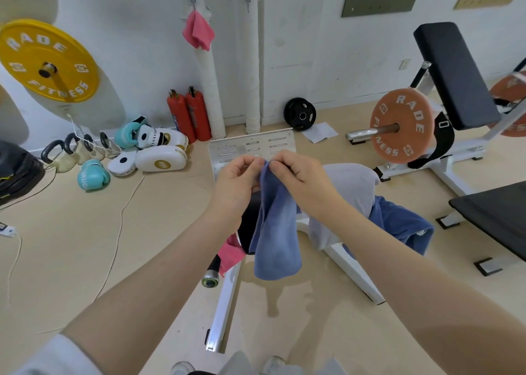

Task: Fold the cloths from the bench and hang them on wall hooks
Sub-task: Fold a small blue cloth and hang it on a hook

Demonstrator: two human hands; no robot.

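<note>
A blue cloth (274,232) hangs folded in front of me, pinched at its top by my left hand (237,185) and my right hand (301,179), which meet at the same edge. Behind it stands the bench (247,229) with a pale lilac cloth (351,188), another blue cloth (404,226) and a pink cloth (230,253) draped on it. On the wall, a pink cloth (197,31) hangs from the left hook (193,2). The right hook (248,3) is bare.
Boxing gloves and white pads (148,149) lie on the floor at left beside two red extinguishers (189,117). A yellow plate (47,61) is at left. A machine with an orange plate (402,125) and a black bench (495,215) stand to the right.
</note>
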